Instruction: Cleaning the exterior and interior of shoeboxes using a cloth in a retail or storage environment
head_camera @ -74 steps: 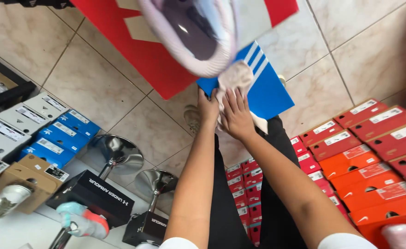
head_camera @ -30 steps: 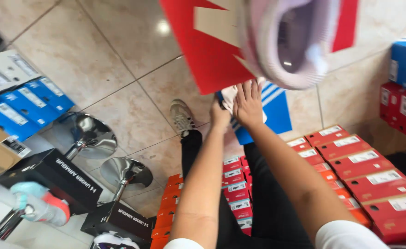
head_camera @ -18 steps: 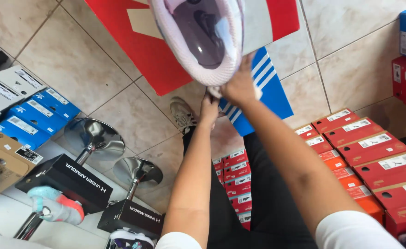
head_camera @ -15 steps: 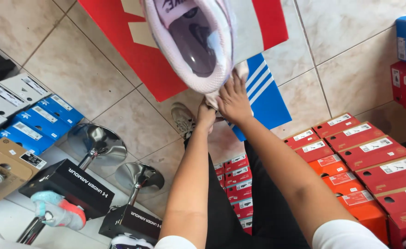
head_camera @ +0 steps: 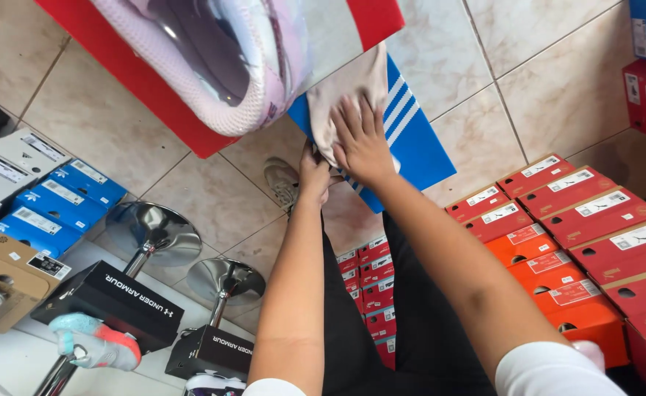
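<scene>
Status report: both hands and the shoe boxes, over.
Right hand flat on tissue paper over blue box. Left hand grips box edge. Pink shoe close overhead.

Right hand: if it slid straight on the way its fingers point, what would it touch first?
Probably more of the beige paper the right hand already lies flat on, then the pale sneaker beyond; depth is hard to judge.

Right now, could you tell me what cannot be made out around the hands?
- Head view: the pale shoe is cut off by the top edge.
- Left hand: fingers hidden beneath the beige paper.
- Blue box: largely covered by the right hand and paper.
</scene>
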